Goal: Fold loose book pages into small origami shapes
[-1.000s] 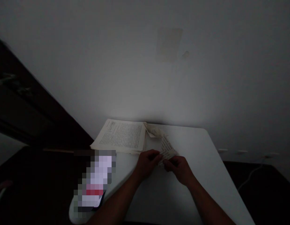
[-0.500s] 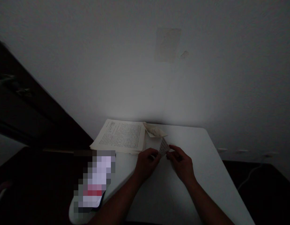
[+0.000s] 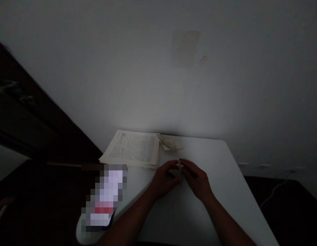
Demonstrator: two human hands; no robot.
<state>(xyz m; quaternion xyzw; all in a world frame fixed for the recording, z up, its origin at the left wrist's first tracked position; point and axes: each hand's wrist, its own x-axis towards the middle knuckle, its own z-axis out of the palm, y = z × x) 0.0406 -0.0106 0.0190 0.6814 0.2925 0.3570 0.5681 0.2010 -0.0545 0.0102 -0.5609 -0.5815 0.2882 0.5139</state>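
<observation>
A small piece of folded printed paper (image 3: 180,167) stands almost edge-on between my hands, above the white table (image 3: 173,218). On its left side, my left hand (image 3: 166,176) pinches it with curled fingers and thumb. My right hand (image 3: 195,176) grips it from the right, fingertips pressed against its face. Most of the paper's surface is hidden by the fingers and the angle. Just beyond my hands lies a stack of printed pages (image 3: 135,148), with a creased, folded paper (image 3: 171,143) at its right edge.
A phone (image 3: 105,194), its screen blurred out by large pixels, lies at the table's left edge. Behind the table rises a pale wall (image 3: 148,85) with a patch on it. A dark door (image 3: 32,109) is at left, and a cable (image 3: 273,191) hangs at right.
The folded paper has turned from showing its printed triangular face to nearly edge-on. My left hand has shifted right, and both hands are closer together around it.
</observation>
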